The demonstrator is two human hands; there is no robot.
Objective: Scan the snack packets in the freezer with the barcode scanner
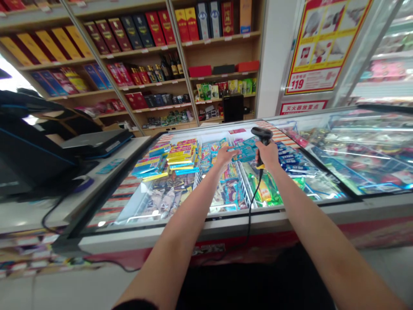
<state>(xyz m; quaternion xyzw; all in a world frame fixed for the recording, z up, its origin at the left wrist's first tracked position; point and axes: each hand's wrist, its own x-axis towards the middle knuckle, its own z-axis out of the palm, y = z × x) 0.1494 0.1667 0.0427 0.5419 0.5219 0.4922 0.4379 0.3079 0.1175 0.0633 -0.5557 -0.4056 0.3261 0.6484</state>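
My right hand (269, 151) is wrapped around the grip of a black and yellow barcode scanner (262, 133), its head held above the freezer glass. A black cable hangs from the scanner's handle. Close by on the left, my left hand (225, 156) has its fingers closed on the edge of a teal packet (244, 152) below the scanner's head. Stacks of yellow packets (182, 154) and blue-and-yellow packets (150, 165) lie on the glass to the left. Dark blue packets (292, 160) lie to the right of my right hand.
Under the glass of the chest freezer (125, 237) are baskets with wrapped goods. A counter (87, 189) with a dark machine stands at the left. Shelves (142, 51) of boxes and bottles line the back. A second glass-topped freezer (364, 150) adjoins at the right.
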